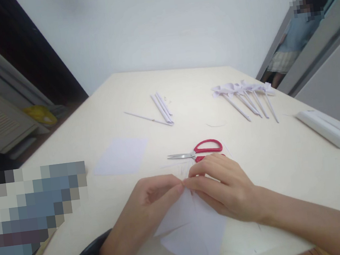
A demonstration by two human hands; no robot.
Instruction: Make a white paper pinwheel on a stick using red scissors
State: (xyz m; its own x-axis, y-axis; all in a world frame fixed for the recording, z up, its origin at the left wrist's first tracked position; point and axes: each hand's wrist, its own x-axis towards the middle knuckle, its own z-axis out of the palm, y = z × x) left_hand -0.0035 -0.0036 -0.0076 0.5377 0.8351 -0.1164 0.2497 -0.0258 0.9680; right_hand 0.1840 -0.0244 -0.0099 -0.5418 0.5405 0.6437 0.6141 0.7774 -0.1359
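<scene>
A white sheet of paper [199, 239] with cut slits lies in front of me at the table's near side. My left hand [159, 195], with a dark band on the wrist, pinches the paper near its middle between thumb and fingers. There my right hand [224, 189] meets it, its fingertips closed on the same spot. What exactly sits between the fingertips is hidden. Just beyond the right knuckles rest red-handled scissors [188, 155], blades apart slightly and pointing left. Another square sheet of paper [120, 156] lies flat, farther left.
Several rolled paper tubes [159, 108] and a thin stick [144, 117] lie mid-table. Several paper pinwheels on sticks [235, 90] lie at the back right. A white wrapped pack [331, 128] rests by the right edge. A person [302, 30] stands in the doorway.
</scene>
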